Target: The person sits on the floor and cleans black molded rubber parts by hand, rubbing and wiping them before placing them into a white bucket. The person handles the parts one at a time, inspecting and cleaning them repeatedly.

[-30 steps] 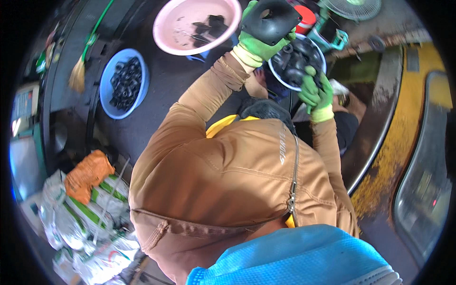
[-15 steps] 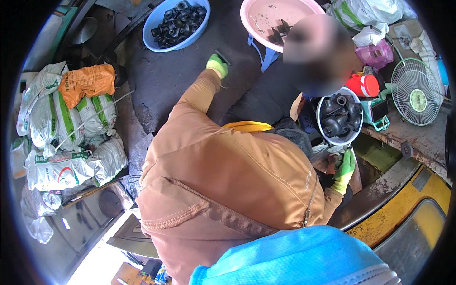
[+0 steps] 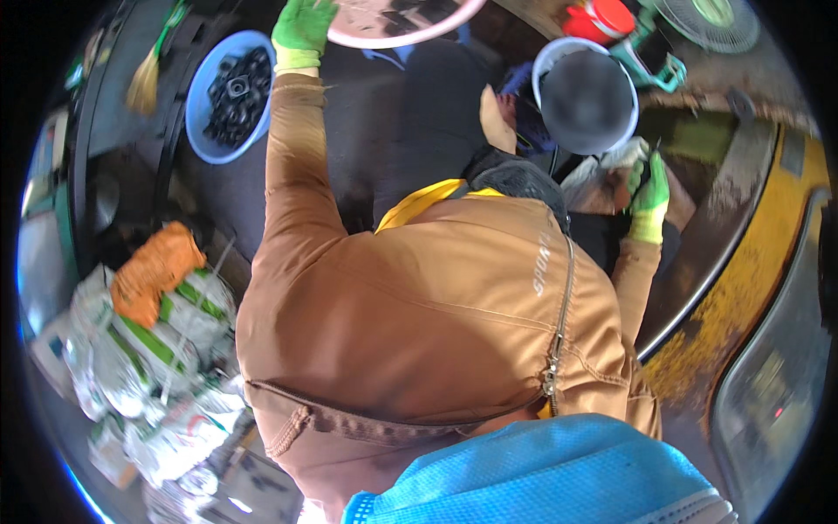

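Note:
My left hand, in a green glove, reaches to the left rim of the pink basin at the top edge. Its fingers are stretched out and somewhat apart, with nothing visible in them; the frame cuts off their tips. Dark pieces lie in that basin. On the right, my gloved right hand is closed around a thin, dark, pointed tool, mostly hidden by the fingers. Just above it stands a white bucket, its contents blurred out.
A blue basin full of black moulded parts stands on the dark floor at left. White sacks and an orange bag are piled below it. A dark-trousered leg stretches forward. Yellow machinery borders the right; a fan stands behind.
My left hand has moved from above the floor to the pink basin, and the dark flat piece it held no longer shows. My right hand stays below the bucket. The view has shifted.

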`<state>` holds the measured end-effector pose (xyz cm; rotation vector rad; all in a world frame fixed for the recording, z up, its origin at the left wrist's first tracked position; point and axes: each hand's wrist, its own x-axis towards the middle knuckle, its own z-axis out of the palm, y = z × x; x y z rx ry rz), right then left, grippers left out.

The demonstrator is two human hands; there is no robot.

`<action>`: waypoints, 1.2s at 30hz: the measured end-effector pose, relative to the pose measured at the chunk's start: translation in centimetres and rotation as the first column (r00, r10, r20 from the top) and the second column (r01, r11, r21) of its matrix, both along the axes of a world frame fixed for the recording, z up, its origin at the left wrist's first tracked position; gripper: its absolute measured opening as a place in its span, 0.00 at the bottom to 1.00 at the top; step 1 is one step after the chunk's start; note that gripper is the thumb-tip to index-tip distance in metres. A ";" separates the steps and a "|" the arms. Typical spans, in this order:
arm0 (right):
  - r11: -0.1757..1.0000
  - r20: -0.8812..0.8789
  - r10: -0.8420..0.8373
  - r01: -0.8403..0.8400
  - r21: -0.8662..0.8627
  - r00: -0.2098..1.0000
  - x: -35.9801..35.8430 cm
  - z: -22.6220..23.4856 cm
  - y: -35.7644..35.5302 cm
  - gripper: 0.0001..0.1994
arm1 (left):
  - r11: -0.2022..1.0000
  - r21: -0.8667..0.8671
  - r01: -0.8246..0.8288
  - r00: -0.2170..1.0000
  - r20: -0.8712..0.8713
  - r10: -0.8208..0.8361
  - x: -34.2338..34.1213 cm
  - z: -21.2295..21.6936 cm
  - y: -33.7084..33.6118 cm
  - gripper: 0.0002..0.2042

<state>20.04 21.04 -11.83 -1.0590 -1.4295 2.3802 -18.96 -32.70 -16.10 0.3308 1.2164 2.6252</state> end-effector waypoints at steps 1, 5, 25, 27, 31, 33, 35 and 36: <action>0.997 -0.073 -0.036 0.030 -0.074 0.997 0.2 0.0 0.2 0.09 | 0.975 0.222 0.030 0.974 0.212 -0.078 0.9 1.0 4.7 0.18; 0.984 -0.086 -0.177 0.174 -0.041 0.980 0.5 0.0 0.8 0.14 | 0.788 -0.578 0.213 0.906 -0.186 -0.381 8.6 3.9 20.3 0.15; 0.937 -0.223 -0.332 0.294 -0.188 0.917 -0.9 1.6 0.3 0.12 | 0.048 -0.924 -0.380 0.670 -0.311 -0.674 12.8 -2.4 46.9 0.49; 0.940 -0.196 -0.330 0.303 -0.155 0.923 -1.0 1.9 0.0 0.12 | 0.093 -0.942 -0.324 0.692 -0.302 -0.656 12.2 -3.8 48.9 0.51; 0.949 -0.159 -0.311 0.296 -0.112 0.937 -1.1 2.0 -0.2 0.13 | 0.068 -0.993 -0.099 0.788 -0.120 -0.604 11.3 -5.7 50.9 0.48; 0.954 -0.160 -0.290 0.270 -0.132 0.944 -1.1 1.8 0.0 0.13 | 0.096 -0.993 -0.075 0.789 -0.118 -0.603 11.2 -5.8 50.6 0.45; 0.956 -0.121 -0.284 0.271 -0.115 0.951 -0.9 1.5 0.3 0.13 | 0.256 -0.954 -0.159 0.753 -0.285 -0.593 11.5 -4.8 49.6 0.42; 0.957 -0.105 -0.284 0.273 -0.101 0.953 -0.9 1.3 0.3 0.13 | 0.340 -0.932 -0.124 0.759 -0.310 -0.573 11.8 -3.8 48.7 0.41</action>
